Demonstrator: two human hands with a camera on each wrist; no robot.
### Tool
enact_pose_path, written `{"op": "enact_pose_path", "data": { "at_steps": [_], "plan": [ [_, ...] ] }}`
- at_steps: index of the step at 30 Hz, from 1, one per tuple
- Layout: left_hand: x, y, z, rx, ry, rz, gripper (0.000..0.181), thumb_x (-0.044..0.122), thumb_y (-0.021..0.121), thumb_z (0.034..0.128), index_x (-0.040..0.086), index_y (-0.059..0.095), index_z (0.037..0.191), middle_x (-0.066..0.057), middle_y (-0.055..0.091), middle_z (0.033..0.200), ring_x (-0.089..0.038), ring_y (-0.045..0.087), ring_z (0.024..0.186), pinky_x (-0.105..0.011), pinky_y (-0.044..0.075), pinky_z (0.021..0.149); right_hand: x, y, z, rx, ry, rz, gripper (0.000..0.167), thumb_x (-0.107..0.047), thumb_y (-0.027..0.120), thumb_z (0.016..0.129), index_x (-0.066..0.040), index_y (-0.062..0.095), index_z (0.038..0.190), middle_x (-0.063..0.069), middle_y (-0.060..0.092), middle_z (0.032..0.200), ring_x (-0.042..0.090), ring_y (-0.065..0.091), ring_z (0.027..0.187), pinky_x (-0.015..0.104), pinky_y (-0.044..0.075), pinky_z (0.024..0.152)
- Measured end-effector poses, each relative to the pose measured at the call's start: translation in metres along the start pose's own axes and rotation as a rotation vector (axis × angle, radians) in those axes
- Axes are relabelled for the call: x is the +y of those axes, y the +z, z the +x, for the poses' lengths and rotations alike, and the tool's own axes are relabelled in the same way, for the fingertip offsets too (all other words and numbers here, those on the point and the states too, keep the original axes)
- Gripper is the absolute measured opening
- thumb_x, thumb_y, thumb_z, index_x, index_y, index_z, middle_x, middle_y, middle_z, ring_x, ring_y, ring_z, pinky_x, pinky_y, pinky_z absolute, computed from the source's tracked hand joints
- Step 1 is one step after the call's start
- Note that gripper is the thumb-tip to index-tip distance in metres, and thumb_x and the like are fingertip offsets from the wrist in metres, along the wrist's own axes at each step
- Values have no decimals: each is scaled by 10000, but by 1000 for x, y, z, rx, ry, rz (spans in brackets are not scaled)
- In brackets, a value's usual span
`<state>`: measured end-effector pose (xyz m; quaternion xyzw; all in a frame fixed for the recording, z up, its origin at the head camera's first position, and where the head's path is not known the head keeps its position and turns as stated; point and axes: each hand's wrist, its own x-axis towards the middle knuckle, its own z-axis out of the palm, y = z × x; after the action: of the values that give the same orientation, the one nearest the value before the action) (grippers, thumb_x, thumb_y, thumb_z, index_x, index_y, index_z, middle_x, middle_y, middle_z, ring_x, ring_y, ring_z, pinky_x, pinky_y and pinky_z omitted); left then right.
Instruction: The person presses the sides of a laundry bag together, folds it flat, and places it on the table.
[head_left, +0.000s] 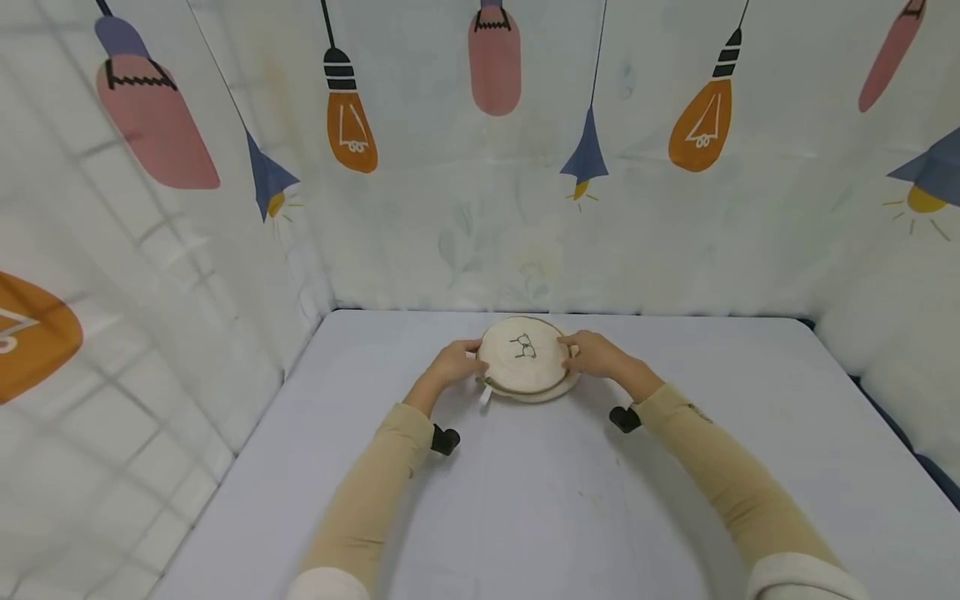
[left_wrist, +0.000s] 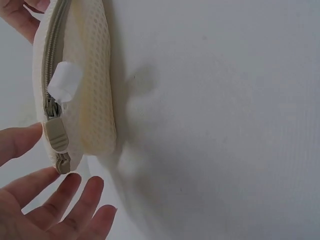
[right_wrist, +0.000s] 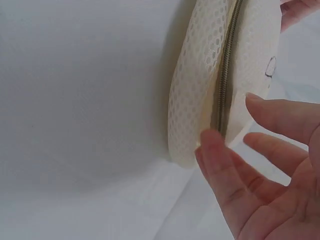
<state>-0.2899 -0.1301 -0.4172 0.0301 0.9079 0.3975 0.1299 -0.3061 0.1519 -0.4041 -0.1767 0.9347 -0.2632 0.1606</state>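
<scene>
A round cream mesh laundry bag (head_left: 522, 358) lies at the far middle of the table, a small dark line drawing on its top. At its left edge my left hand (head_left: 455, 363) has thumb and index fingertip at the zipper end (left_wrist: 57, 135), other fingers spread loosely. A white tag (left_wrist: 66, 81) hangs beside the zipper pull. My right hand (head_left: 596, 354) is at the opposite edge: its fingertips touch the side by the zipper (right_wrist: 227, 70), and the thumb extends over the top face. Neither hand's fingers are tightly curled. The zipper looks closed along the stretch in view.
The table (head_left: 517, 500) has a white cover and reaches to a light curtain (head_left: 465, 208) printed with hanging lamps at the back and sides. Dark wrist cameras (head_left: 446, 440) project inward below both hands.
</scene>
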Motion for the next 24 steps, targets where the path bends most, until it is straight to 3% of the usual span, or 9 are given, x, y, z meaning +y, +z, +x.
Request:
{"op": "enact_pose_path", "data": {
  "at_steps": [4, 8, 14, 19, 24],
  "plan": [
    [-3, 1, -2, -27, 21, 64, 647, 258, 665, 1002, 56, 418, 1564, -205, 424, 1568, -401, 412, 1424, -537, 358, 1149, 1, 1, -6, 19, -56, -75, 562, -144, 637, 1024, 42, 444, 1517, 322, 409, 1512, 425, 474, 1333, 531, 428, 1079],
    [-6, 3, -3, -17, 124, 182, 638, 283, 637, 1030, 20, 402, 1562, -234, 410, 1563, -399, 430, 1411, -511, 356, 1158, 6, 3, -5, 24, -108, -154, 576, -199, 617, 1042, 44, 425, 1528, 310, 387, 1540, 465, 370, 1426, 564, 335, 1155],
    [-9, 4, -2, -47, 273, 376, 657, 328, 579, 1064, 39, 330, 1598, -181, 276, 1651, -374, 267, 1509, -499, 243, 1217, 11, -1, 0, -32, -191, -240, 725, -362, 575, 1062, -45, 248, 1626, 252, 228, 1648, 459, 180, 1513, 602, 230, 1192],
    [-8, 5, -1, -42, 298, 489, 645, 377, 523, 1081, 108, 302, 1624, -102, 200, 1693, -349, 237, 1524, -580, 277, 1184, 12, -5, 3, -67, -202, -241, 835, -444, 588, 1040, -100, 140, 1655, 210, 134, 1684, 435, 70, 1538, 628, 186, 1195],
    [-1, 6, 3, -46, 362, 628, 653, 411, 458, 1098, 102, 253, 1637, -93, 173, 1701, -337, 198, 1539, -565, 302, 1177, 17, -1, 12, -37, -271, -264, 881, -471, 603, 1025, -74, 126, 1652, 140, 112, 1705, 423, 47, 1544, 608, 184, 1203]
  ]
}}
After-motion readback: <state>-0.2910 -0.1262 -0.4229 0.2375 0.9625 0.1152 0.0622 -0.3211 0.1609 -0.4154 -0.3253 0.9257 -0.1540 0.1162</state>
